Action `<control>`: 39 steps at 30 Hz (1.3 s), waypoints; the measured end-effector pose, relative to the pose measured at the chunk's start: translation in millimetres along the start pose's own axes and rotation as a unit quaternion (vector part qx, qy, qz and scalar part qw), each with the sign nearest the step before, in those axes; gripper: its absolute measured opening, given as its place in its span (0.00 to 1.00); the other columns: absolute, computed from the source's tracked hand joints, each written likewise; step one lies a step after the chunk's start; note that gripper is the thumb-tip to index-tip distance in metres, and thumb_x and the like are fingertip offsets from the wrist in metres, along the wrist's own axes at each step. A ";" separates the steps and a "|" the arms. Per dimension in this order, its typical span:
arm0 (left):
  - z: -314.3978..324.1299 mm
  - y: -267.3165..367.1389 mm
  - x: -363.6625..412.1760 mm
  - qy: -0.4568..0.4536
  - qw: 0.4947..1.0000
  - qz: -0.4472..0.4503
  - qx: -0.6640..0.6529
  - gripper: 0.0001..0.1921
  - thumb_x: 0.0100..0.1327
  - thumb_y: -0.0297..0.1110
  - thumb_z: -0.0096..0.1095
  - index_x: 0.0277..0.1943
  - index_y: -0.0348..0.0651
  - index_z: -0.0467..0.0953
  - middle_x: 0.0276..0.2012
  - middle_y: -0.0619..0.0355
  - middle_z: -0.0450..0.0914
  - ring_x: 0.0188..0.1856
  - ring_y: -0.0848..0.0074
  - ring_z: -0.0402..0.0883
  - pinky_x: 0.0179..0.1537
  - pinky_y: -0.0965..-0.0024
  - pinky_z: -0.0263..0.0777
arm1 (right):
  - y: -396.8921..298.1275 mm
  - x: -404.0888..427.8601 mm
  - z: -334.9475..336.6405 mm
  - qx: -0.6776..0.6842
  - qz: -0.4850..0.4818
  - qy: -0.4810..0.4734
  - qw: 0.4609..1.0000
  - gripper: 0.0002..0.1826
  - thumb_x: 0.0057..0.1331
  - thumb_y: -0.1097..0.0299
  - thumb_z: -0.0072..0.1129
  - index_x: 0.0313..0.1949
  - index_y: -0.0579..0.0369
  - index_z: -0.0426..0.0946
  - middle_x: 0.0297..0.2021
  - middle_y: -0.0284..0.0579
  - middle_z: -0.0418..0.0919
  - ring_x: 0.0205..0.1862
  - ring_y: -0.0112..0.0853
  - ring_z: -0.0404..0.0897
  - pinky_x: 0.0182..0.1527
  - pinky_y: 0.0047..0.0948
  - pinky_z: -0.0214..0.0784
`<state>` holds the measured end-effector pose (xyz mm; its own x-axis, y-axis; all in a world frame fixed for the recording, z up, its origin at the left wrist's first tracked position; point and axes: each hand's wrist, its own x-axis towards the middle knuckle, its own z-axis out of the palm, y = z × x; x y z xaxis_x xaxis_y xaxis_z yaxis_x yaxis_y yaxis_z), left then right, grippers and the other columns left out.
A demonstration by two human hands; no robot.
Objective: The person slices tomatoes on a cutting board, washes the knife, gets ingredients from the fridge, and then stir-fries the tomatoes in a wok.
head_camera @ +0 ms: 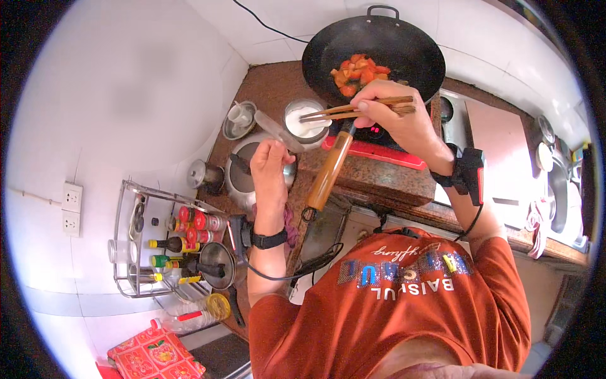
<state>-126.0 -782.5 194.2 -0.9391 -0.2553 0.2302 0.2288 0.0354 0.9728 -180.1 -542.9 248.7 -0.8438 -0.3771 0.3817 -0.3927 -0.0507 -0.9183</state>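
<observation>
My right hand (390, 113) holds a pair of wooden chopsticks (336, 112). Their tips reach over a round container of white granules (300, 123), where a white spoon (319, 124) also lies. In my left hand (271, 166) is a translucent lid (277, 130), held by its edge beside that container. Behind my right hand stands a black wok (416, 61) with chopped red-orange pieces, apparently tomato (362, 71), in it. The wok's wooden handle (330, 170) points towards me, between my hands.
Under the wok is an induction cooker (378, 154) with a lit display. Left are a lidded metal pot (244, 189), a small metal canister (203, 175) and a wire rack (128, 237) of bottles and jars. A pale board (502, 147) and a sink (561, 199) lie right.
</observation>
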 end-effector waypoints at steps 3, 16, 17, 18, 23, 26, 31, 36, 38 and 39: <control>2.3 0.2 1.2 0.026 0.998 -0.031 -0.054 0.11 0.64 0.37 0.52 0.28 0.43 0.68 0.22 0.66 0.67 0.26 0.84 0.68 0.34 0.76 0.68 | 10.0 -0.8 3.9 0.043 -0.001 0.015 0.999 0.08 0.62 0.69 0.50 0.32 0.63 0.73 0.27 0.37 0.75 0.28 0.23 0.77 0.32 0.19 0.70; -2.4 -15.1 14.9 0.010 0.992 -0.054 -0.111 0.09 0.64 0.37 0.51 0.31 0.43 0.69 0.23 0.65 0.68 0.27 0.85 0.68 0.31 0.77 0.70 | 12.1 -12.5 -1.6 0.141 -0.002 0.078 0.987 0.09 0.63 0.70 0.49 0.35 0.64 0.74 0.28 0.42 0.77 0.29 0.26 0.79 0.33 0.21 0.72; -4.1 -12.5 15.6 0.012 0.993 -0.055 -0.104 0.09 0.64 0.37 0.51 0.30 0.44 0.68 0.23 0.65 0.67 0.27 0.85 0.68 0.31 0.77 0.70 | 11.8 -13.2 -2.4 0.139 -0.011 0.081 0.987 0.09 0.63 0.70 0.49 0.36 0.64 0.74 0.28 0.43 0.77 0.29 0.26 0.79 0.33 0.21 0.72; -4.3 -11.0 16.2 0.015 0.994 -0.055 -0.098 0.09 0.64 0.37 0.51 0.30 0.44 0.68 0.23 0.65 0.67 0.27 0.85 0.68 0.30 0.78 0.70 | 10.3 -14.1 -3.2 0.135 -0.010 0.083 0.987 0.09 0.63 0.70 0.49 0.36 0.64 0.74 0.28 0.43 0.77 0.29 0.26 0.79 0.33 0.21 0.72; 1.4 -9.7 17.7 0.009 0.992 -0.063 -0.113 0.10 0.65 0.38 0.51 0.30 0.44 0.68 0.23 0.66 0.67 0.26 0.85 0.68 0.30 0.78 0.70 | 3.2 -18.1 -10.8 0.156 0.002 0.113 0.981 0.10 0.62 0.69 0.50 0.35 0.64 0.74 0.28 0.44 0.77 0.29 0.28 0.79 0.33 0.22 0.72; 0.3 -12.2 20.4 0.005 0.991 -0.063 -0.116 0.10 0.65 0.38 0.50 0.29 0.44 0.68 0.23 0.66 0.67 0.26 0.85 0.67 0.31 0.77 0.70 | -6.5 -22.1 -15.3 0.135 -0.008 0.151 0.979 0.10 0.62 0.68 0.49 0.36 0.64 0.73 0.29 0.44 0.77 0.29 0.29 0.79 0.33 0.23 0.72; 0.9 -10.8 18.8 -0.014 0.991 -0.062 -0.114 0.09 0.65 0.38 0.50 0.30 0.45 0.68 0.23 0.66 0.67 0.26 0.86 0.67 0.31 0.76 0.70 | -11.4 -26.1 -37.7 0.111 -0.030 0.180 0.977 0.10 0.62 0.69 0.47 0.35 0.64 0.73 0.30 0.45 0.77 0.30 0.30 0.79 0.34 0.24 0.72; -5.5 -13.8 13.7 0.007 0.990 -0.069 -0.125 0.09 0.65 0.37 0.49 0.31 0.44 0.68 0.23 0.65 0.66 0.26 0.85 0.67 0.31 0.76 0.70 | -11.3 -27.3 -65.9 0.092 -0.058 0.249 0.963 0.11 0.63 0.69 0.46 0.37 0.65 0.73 0.34 0.47 0.76 0.31 0.32 0.80 0.36 0.25 0.72; -8.9 -15.0 12.1 0.010 0.989 -0.070 -0.127 0.09 0.65 0.37 0.49 0.31 0.44 0.68 0.23 0.65 0.66 0.26 0.85 0.67 0.31 0.75 0.71 | -8.3 -26.3 -78.0 0.080 -0.054 0.275 0.957 0.12 0.63 0.68 0.46 0.39 0.65 0.73 0.35 0.47 0.77 0.32 0.32 0.80 0.37 0.25 0.72; -9.9 -14.5 11.1 0.013 0.990 -0.074 -0.119 0.09 0.65 0.36 0.49 0.31 0.43 0.68 0.23 0.65 0.66 0.26 0.85 0.67 0.32 0.75 0.71 | -7.8 -26.0 -83.8 0.079 -0.054 0.275 0.957 0.12 0.63 0.68 0.46 0.39 0.65 0.73 0.35 0.47 0.77 0.32 0.32 0.80 0.37 0.25 0.72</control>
<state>-137.2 -795.4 182.4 -0.9607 -0.2649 0.0823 0.1465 -0.2328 0.9614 -185.8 -455.2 254.7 -0.8835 0.1792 0.4328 -0.4646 -0.2168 -0.8585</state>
